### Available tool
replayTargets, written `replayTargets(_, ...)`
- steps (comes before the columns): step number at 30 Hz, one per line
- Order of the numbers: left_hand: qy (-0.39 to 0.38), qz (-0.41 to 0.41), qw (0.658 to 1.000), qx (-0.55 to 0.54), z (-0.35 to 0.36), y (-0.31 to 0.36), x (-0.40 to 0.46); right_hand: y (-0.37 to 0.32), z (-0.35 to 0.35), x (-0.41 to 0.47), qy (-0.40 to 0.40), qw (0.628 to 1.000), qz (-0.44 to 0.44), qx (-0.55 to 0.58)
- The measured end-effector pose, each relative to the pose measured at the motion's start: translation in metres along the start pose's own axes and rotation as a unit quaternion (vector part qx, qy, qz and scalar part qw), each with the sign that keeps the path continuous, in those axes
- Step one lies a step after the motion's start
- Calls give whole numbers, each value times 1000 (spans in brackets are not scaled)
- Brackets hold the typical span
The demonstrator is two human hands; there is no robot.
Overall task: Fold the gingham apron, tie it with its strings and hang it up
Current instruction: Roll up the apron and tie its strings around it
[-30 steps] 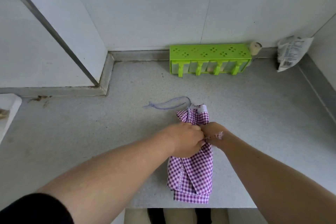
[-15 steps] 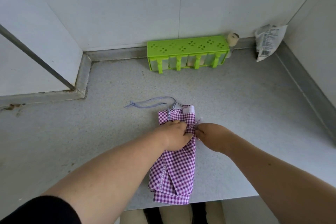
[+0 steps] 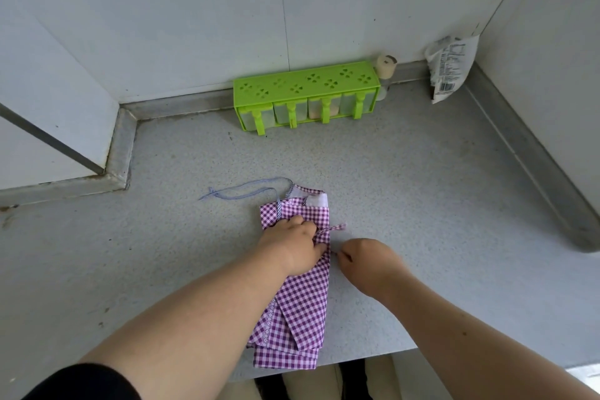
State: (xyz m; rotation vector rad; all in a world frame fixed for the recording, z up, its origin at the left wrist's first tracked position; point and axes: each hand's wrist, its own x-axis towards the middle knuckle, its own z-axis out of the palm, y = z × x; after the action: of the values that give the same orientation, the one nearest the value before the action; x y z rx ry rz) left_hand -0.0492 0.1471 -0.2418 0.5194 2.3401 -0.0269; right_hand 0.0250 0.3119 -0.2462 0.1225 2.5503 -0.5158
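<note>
Item, tie step: I log gingham apron (image 3: pixel 300 305) folded on the countertop (image 3: pixel 422 198), left hand (image 3: pixel 293 245) curled pinching its string (image 3: pixel 331 228), right hand (image 3: pixel 367 261) pinching a strand; I'd draw both ends level, snug.

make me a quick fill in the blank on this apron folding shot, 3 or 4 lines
1. The folded gingham apron is checked in white and ____.
2. The seasoning rack against the back wall is bright ____.
3. The left hand rests on the ____.
4. The loose blue string trails from the apron's top edge toward the ____ side of the counter.

Missing words: purple; green; apron; left
</note>
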Motion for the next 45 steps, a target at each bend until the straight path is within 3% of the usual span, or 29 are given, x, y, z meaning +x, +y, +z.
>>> replayTargets(5, -18, 7, 1000, -7, -4, 1, -1, 12, -6, -1, 7, 1000, 14, 18)
replayTargets(9, -44, 37, 994, -93, -12, 0, -6, 27, -15, 3, 60, 995, 37, 69)
replayTargets(14, 15, 71, 977, -201, -9, -15, -8, 18, -25, 9, 99, 968, 67, 222)
replayTargets(19, 59, 154, 978, -130, -14, -13, -13, 0, -25, 12, 108, 973, 10, 202)
replayTargets(28, 80, 26, 961, -264, -7, -1, 0, -14, -17, 7, 118, 977, 6, 180)
replayTargets(40, 90, 15, 936, -341, 0, -4, 4, -11, -15, 4, 92, 982, -58, 157)
replayTargets(45, 91, 32, 948, -304, 0, -6, 2, -8, -20, 3, 84, 985, -79, 125)
